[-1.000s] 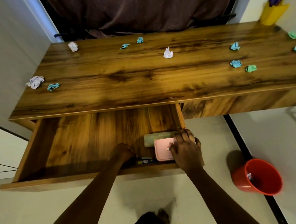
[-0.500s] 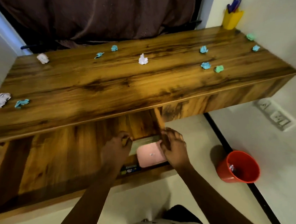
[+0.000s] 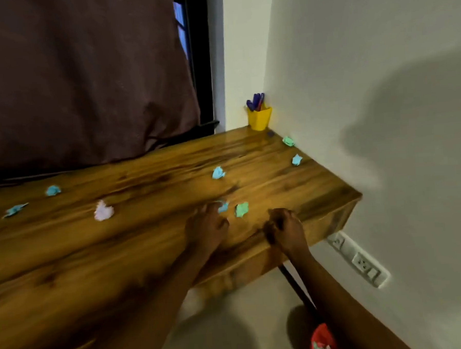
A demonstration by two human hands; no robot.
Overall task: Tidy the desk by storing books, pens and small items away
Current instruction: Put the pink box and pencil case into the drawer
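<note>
Desk (image 3: 147, 232) with crumpled paper scraps (image 3: 218, 172)

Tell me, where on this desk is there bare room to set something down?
The desk top is widest bare at near left, before the white paper ball. Another patch lies between that ball and the far blue ball. Crowded: around the green ball between left hand and right hand, and near the yellow cup.

left hand (image 3: 206, 225) stretched forward, palm down, right hand (image 3: 285, 228) curled
</note>
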